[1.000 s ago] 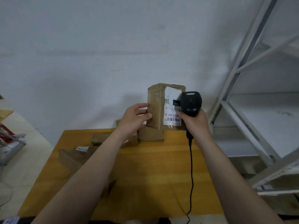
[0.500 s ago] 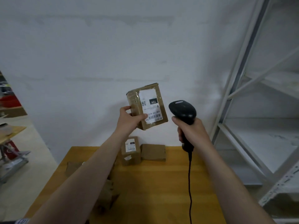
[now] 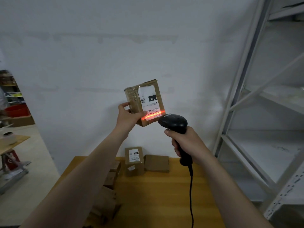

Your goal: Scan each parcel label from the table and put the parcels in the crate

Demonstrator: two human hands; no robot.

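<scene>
On parcel (image 3: 144,102) label (image 3: 148,102): "15H", red scanner (image 3: 174,123) line crossing barcode.

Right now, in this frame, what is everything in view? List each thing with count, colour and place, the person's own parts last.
held parcel: one, brown with a white label, raised in front of the wall, a red scan line across its barcode
scanner: one, black, corded, aimed at the held parcel
table: one, yellow wood, below the arms
parcels on table: several, brown, along the far edge and left side; exact count unclear, some hidden by the arm
shelving rack: one, white metal, at right
red tub: one, far left background
left hand: grips the held parcel by its lower left edge
right hand: wrapped around the scanner handle
</scene>
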